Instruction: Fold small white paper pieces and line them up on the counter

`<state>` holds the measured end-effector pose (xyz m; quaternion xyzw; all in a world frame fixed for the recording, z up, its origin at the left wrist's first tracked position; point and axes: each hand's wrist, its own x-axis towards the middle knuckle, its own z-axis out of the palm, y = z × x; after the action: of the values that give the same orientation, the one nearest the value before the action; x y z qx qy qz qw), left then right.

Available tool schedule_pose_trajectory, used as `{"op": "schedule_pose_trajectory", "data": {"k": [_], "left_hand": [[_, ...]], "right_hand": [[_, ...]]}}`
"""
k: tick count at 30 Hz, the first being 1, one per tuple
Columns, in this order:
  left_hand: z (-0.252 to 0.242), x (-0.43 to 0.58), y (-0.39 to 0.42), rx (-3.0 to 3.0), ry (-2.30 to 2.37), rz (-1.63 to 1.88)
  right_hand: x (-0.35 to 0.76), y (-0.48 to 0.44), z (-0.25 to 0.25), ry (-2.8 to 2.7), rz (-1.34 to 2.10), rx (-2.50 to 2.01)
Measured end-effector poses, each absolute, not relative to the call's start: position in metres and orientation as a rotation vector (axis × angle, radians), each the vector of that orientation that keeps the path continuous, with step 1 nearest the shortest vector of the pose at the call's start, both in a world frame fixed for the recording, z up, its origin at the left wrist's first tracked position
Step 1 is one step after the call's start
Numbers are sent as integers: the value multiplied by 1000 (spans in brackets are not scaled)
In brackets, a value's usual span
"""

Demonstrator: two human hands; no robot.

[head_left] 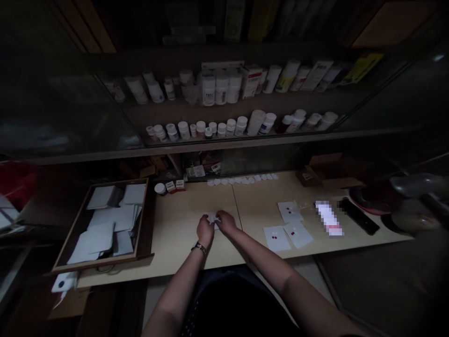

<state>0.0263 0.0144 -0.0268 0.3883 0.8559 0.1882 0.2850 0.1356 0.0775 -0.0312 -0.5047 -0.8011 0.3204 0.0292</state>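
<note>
Here we go, all the action is at the small white paper on the pale wooden worktop. The left hand, with a dark watch on its wrist, and the right hand are both half-closed, fingers curled in, pinching that paper between them; its exact folds are hidden by the fingers. Left of the paper sits a wooden tray, loaded with loose, flat white squares, some overlapping. Farther left and beyond the paper, a small white jar stands beside two little boxes. Straight beyond the paper runs a neat row of small folded papers. To its right lie three white sheets, each carrying small tablets, red and pale ones showing. Further right of the paper there's a blurred strip, too obscured to tell, and a black bar. Way beyond the paper, plastic bottles crowd glass-fronted shelves, mostly white, with white caps!
</note>
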Motion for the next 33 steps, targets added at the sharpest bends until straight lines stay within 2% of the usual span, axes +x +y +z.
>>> {"op": "schedule_pose_trajectory", "data": {"k": [10,26,33], "left_hand": [[-40,18,39,939,2186,493],[-57,14,9,1307,2014,922],[-55,17,1,1423,1938,1005]], "right_hand": [[142,75,-36,-2403,987,-1458],[145,80,-39,-2428,973,-1276],[146,75,-46,-2517,876,-1173]]}}
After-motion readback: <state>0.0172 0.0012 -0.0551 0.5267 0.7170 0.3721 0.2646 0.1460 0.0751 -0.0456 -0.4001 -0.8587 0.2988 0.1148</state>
